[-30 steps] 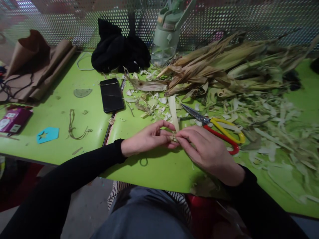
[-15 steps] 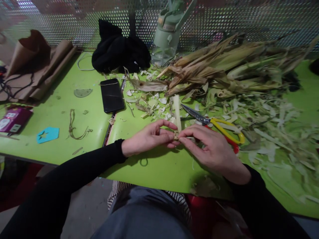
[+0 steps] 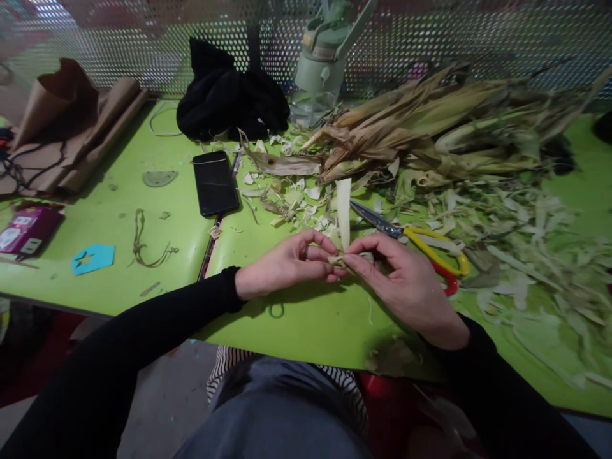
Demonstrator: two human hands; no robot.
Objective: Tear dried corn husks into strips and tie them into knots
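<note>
Both hands meet above the near edge of the green table (image 3: 296, 325). My left hand (image 3: 287, 264) and my right hand (image 3: 396, 280) each pinch the folded base of a pale corn-husk strip (image 3: 343, 213), whose free end stands up between the fingertips. Just behind my right hand lie scissors with red and yellow handles (image 3: 430, 252), blades pointing left. A heap of dried corn husks (image 3: 430, 131) stretches across the back right.
Husk scraps (image 3: 526, 255) litter the right half of the table. A black phone (image 3: 215, 182) lies left of the hands, a black cloth (image 3: 229, 95) and a pale green jug (image 3: 320, 64) behind it. Brown paper (image 3: 62, 127), a purple box (image 3: 23, 229) and a blue tag (image 3: 93, 258) sit far left.
The husk strip has swung from leaning left to standing more upright and taller. My right hand has rolled back, opening its fingers a little around the folded base. The left hand has barely moved.
</note>
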